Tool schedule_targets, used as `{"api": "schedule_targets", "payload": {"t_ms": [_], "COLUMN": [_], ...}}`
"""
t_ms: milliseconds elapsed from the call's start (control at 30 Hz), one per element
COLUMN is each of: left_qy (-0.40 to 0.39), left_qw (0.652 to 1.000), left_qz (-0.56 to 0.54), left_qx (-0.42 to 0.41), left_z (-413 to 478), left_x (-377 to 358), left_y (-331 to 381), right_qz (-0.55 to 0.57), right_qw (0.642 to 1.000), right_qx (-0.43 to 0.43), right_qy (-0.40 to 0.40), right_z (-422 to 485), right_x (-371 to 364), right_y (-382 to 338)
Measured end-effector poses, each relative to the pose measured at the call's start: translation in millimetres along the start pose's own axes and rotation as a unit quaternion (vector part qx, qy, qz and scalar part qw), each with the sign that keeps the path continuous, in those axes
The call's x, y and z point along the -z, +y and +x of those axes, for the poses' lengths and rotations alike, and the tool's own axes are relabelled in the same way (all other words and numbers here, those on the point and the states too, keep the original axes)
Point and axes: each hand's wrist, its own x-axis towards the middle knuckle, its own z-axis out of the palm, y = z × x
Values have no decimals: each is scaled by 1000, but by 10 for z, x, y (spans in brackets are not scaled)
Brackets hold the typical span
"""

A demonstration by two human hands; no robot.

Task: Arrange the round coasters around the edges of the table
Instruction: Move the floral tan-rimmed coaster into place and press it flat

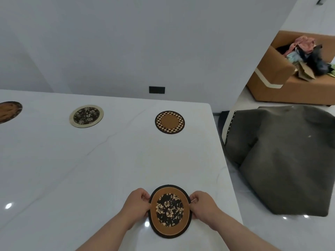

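A: The floral coaster (170,211) sits at the near right part of the worktop (90,169), close to its right edge. It looks thin and flat, so I judge it light and fairly stiff, probably cork or board with a printed face.

B: And the grip?

A: Both hands are closed on it. The left hand (135,205) pinches its left rim, the right hand (204,206) pinches its right rim, thumbs on top. Whether it lies flat on the glossy surface or is just lifted, I cannot tell.

B: The rim is the place to hold?

A: I think so. A disc this thin gives nothing else to catch, and on polished stone it will likely slide rather than lift unless an edge is tipped up first. It should not be fragile.

B: The others?

A: The checkered coaster (169,122) lies near the far right corner, the beige-rimmed coaster (86,115) left of it along the far edge, and a brown coaster (9,111) is cut off at the left. They are well apart from each other.
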Motion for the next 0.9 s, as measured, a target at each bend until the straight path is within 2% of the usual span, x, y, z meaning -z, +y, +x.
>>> {"api": "schedule_targets", "payload": {"t_ms": [100, 233, 333, 433, 533, 900], "left_qy": [22, 3, -10, -28, -29, -2], "left_qw": [998, 977, 918, 859, 844, 847], "left_qz": [61, 208, 367, 480, 510, 510], "left_qx": [-9, -56, -152, -178, -165, -152], "left_z": [26, 16, -52, -115, -118, -58], "left_x": [-1, 50, 144, 202, 178, 59], "left_y": [-88, -192, -259, -368, -431, -396], "right_qz": [-50, -146, -232, -381, -428, -433], "right_qw": [998, 987, 963, 905, 879, 874], "right_qx": [15, 67, 136, 190, 207, 216], "right_qy": [-21, 16, 21, -31, -42, -35], "right_z": [40, 122, 113, 73, 85, 104], "right_x": [-25, -40, 30, 63, 42, 85], "right_y": [56, 153, 190, 238, 309, 311]}}
